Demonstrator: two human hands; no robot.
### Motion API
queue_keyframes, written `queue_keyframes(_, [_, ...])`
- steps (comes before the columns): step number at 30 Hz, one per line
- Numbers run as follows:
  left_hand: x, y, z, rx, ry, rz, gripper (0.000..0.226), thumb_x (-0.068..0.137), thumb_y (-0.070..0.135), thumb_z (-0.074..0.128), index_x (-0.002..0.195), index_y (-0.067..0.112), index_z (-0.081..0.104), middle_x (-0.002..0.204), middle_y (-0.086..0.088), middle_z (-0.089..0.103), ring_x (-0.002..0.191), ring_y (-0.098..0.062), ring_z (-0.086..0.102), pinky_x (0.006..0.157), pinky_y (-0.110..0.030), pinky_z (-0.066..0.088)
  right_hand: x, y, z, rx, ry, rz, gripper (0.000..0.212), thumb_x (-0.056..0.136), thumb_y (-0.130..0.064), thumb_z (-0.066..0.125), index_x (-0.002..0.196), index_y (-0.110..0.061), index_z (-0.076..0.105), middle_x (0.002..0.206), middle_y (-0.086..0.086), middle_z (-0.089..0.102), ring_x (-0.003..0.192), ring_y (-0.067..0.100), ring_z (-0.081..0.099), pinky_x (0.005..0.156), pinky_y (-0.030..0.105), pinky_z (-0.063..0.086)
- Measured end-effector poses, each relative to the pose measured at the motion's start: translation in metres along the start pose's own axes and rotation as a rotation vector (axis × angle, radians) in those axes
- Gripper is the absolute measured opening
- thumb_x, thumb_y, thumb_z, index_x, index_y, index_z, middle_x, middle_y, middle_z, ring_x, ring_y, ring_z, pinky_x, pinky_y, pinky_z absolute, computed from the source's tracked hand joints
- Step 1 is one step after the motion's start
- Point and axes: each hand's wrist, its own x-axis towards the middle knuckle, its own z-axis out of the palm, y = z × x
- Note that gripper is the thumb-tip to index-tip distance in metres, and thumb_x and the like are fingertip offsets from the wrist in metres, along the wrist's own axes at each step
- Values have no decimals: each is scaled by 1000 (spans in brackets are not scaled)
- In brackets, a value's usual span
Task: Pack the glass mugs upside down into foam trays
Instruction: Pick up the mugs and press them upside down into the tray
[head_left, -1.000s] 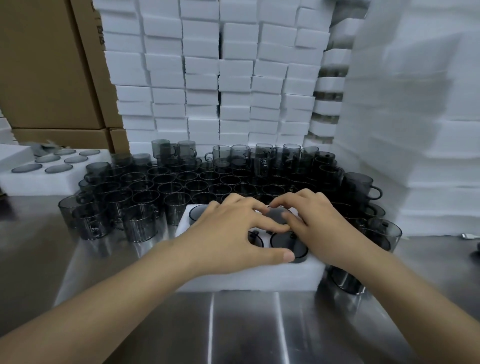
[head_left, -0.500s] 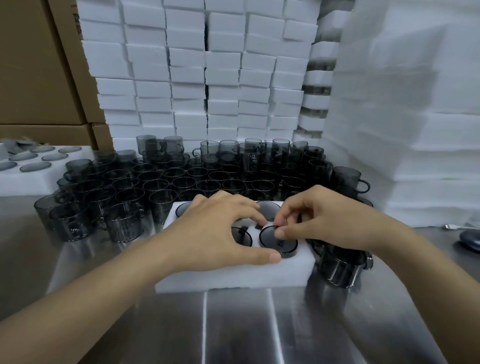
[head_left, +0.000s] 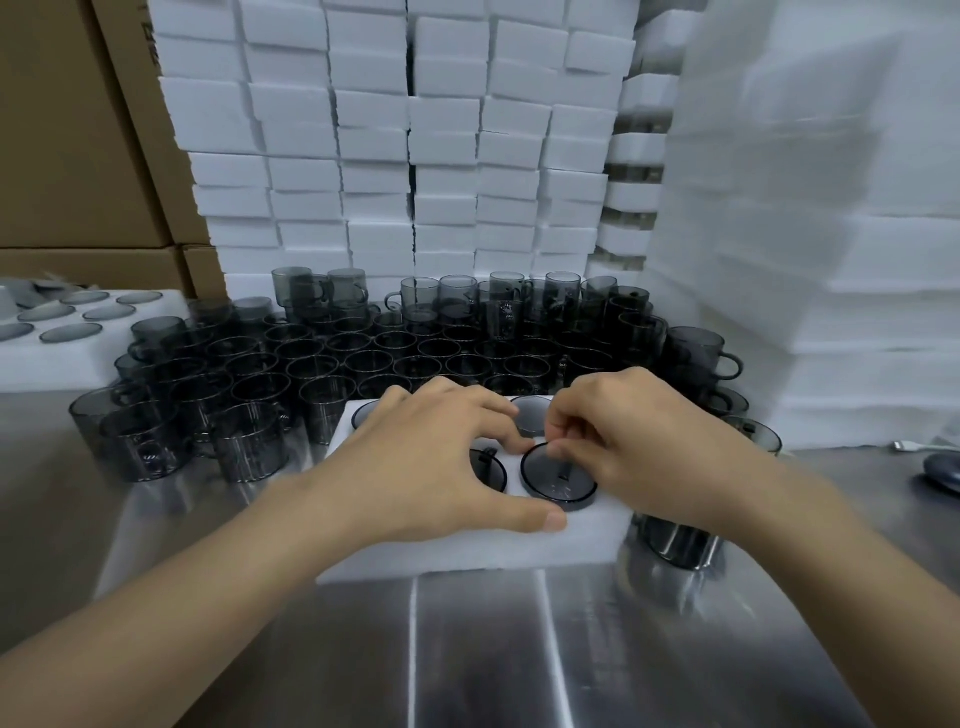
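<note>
We see a white foam tray lying on the steel bench, with both hands on it. The left hand lies spread over the tray's left half, palm down. Its fingers are relaxed and grasp nothing, and its thumb rests along the near edge.

The right hand comes in from the right. Its curled fingers pinch the far rim of the front-right mug. That mug sits upside down in the tray's near-right pocket, its round flat base a little above the foam. It is smoky grey glass, see-through, with a dark rim around the base and a dark handle showing through it.

A second inverted mug sits just left of it, partly under the left hand. Two more bases show in the far row.

Behind the tray, loose mugs of the same grey glass stand upright and packed close, some stacked at the back. One mug stands against the tray's right end.

A filled tray sits far left. White foam stacks rise behind and to the right, with cardboard boxes at the left.
</note>
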Motion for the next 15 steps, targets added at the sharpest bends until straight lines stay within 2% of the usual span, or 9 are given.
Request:
queue_keyframes(6, [0, 1, -2, 85, -19, 14, 90, 56, 108, 42, 122, 52, 67, 151, 38, 45, 136, 1, 36, 102, -36, 25, -1, -2, -3, -33, 14, -18, 12, 103, -24, 66, 93, -31, 68, 89, -10, 65, 83, 7, 61, 78, 36, 56])
queue_keyframes(10, [-1, 2, -4, 122, -38, 13, 94, 57, 108, 38, 125, 50, 68, 152, 38, 44, 136, -2, 38, 100, -37, 26, -2, -3, -6, 1, 21, -28, 14, 102, -24, 69, 90, -30, 70, 83, -14, 66, 78, 3, 61, 71, 23, 49])
queue_keyframes(12, [-1, 2, -4, 122, -39, 12, 94, 56, 108, 37, 123, 49, 69, 153, 37, 44, 135, -3, 39, 100, -38, 27, -2, 1, -18, 34, 97, -28, 17, 101, -24, 71, 85, -30, 69, 75, -16, 66, 76, -2, 62, 66, 15, 43])
queue_keyframes(15, [-2, 2, -4, 80, -50, 6, 98, 55, 108, 38, 129, 51, 68, 154, 37, 43, 137, -1, 38, 104, -39, 28, -3, 15, -47, 167, 277, -10, 19, 98, -28, 74, 80, -33, 70, 69, -19, 68, 68, -4, 62, 61, 10, 41])
